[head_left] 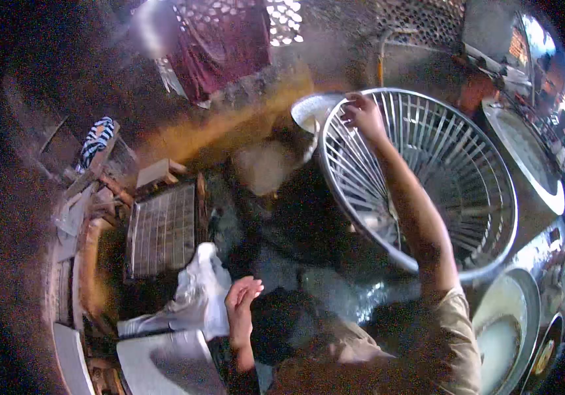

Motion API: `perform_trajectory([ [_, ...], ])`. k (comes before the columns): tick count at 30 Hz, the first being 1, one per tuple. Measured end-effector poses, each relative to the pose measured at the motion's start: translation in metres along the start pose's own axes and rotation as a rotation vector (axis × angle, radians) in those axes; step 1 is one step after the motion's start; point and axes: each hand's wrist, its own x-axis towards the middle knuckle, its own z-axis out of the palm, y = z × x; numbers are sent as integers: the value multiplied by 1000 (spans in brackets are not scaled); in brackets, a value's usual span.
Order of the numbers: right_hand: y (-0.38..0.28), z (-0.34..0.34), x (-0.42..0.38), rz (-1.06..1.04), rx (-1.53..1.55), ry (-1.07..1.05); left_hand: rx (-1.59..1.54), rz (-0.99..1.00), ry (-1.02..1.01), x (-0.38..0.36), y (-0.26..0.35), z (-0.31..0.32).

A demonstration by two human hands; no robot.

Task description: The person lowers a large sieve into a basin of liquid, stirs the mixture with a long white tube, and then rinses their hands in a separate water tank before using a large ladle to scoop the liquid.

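Observation:
A large round basket of metal bars stands tilted at the right of centre, its wide mouth towards me. My right hand is at the upper left of its rim, fingers bent over the edge, with my forearm crossing the basket. Behind that rim a pale round metal lid or pan shows in part. Low in the middle, my left hand is raised with its fingers curled loosely; I cannot make out anything in it. White cloth or plastic lies just left of my left hand.
A rack with a grid stands on the left, beside a wooden frame. Large round metal vessels are at the lower right, and another at the upper right. A dark red cloth hangs at the back.

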Motion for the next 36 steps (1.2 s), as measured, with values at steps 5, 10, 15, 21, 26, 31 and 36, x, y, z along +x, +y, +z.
perform_trajectory([
  [5, 111, 111, 175, 1, -61, 83, 69, 69, 95, 127, 21, -6],
  [10, 174, 174, 229, 258, -360, 173, 110, 56, 209, 222, 33, 7],
  [15, 291, 203, 238, 415, -326, 279, 129, -26, 215, 320, 28, 13],
  [21, 479, 190, 272, 700, -119, 115, 47, -139, 49, 467, 9, 32],
  [26, 580, 186, 276, 679, -672, 601, 162, -227, -139, 627, -19, 62],
  [31, 564, 186, 301, 875, -565, 589, 85, -212, -354, 770, -97, 73],
  [36, 614, 181, 307, 1009, -550, 410, 82, -802, -400, 844, -168, 90],
])
